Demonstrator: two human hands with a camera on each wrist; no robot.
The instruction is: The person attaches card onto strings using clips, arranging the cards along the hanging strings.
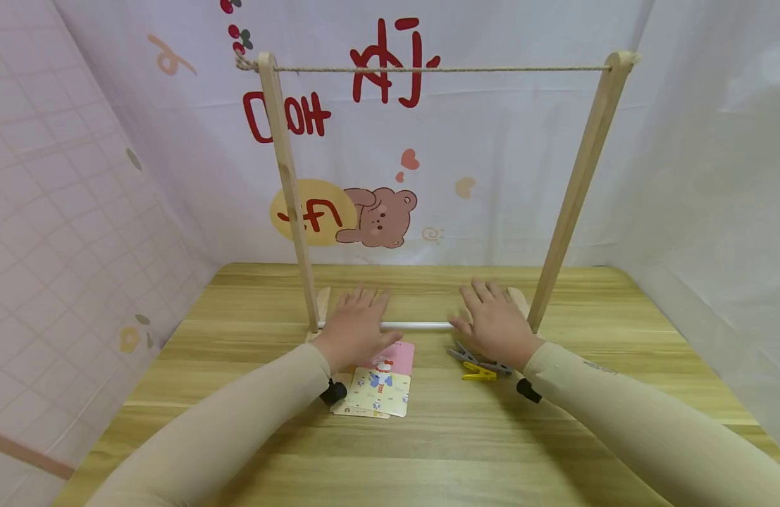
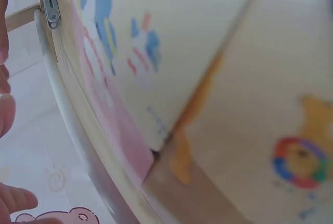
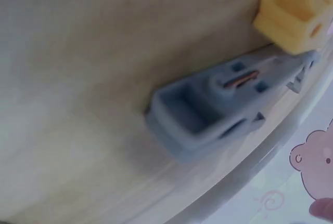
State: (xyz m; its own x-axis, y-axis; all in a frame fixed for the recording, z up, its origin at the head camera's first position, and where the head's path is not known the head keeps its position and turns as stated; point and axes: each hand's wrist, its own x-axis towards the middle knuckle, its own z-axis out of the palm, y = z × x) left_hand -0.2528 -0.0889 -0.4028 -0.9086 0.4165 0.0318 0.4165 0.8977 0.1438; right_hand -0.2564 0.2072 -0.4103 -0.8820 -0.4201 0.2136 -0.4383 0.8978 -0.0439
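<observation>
Apparently preparatory stage: left hand point(image 1: 354, 329), right hand point(image 1: 496, 326) (both grips spread) at the rod point(image 1: 423, 325); next move likely calls for pinching cards point(image 1: 390, 400) or clips point(image 1: 479, 374), rod's near side.

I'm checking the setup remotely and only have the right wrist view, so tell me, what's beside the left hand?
Observer: Overlapping printed cards lie beside the left hand.

Operator: Is anything hanging overhead?

Observer: No, the rope strung between two wooden posts is bare.

Operator: And is the right hand holding anything?

Observer: No, the right hand has its fingers extended and holds nothing.
</observation>
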